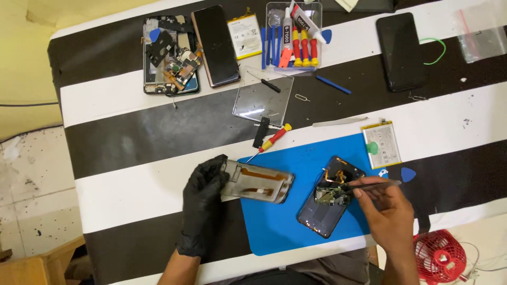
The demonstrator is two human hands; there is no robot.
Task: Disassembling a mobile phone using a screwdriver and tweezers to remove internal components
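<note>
The left hand (pixel 203 203), in a black glove, is gripping a phone frame (pixel 259 182) by its left end, fingers clamped around it and holding it tilted just above the left edge of the blue mat (pixel 285 221). The frame is showing an orange strip along its inner face.

The right hand (pixel 388 211), bare, is pinching a pair of tweezers (pixel 372 184), fingers closed on them, with the tips reaching into an opened phone (pixel 330 198). That phone is lying at a slant on the right part of the blue mat, its upper half exposing small parts and cables. The mat is sitting near the front edge of the black-and-white striped table (pixel 132 142).

Just beyond the mat's far edge, a red-and-yellow screwdriver (pixel 272 140) is lying next to a clear plate (pixel 261 100). A battery (pixel 381 144) is resting at the mat's far right corner, with a blue pick (pixel 407 174) just beside it.

Toward the far edge of the table, a stripped phone (pixel 169 58) is sitting by a dark phone (pixel 215 45), and a clear tray of tools (pixel 293 37) is standing to their right. Another black phone (pixel 401 50) is lying near the far right corner. A red fan (pixel 441 256) is showing at the front right corner.
</note>
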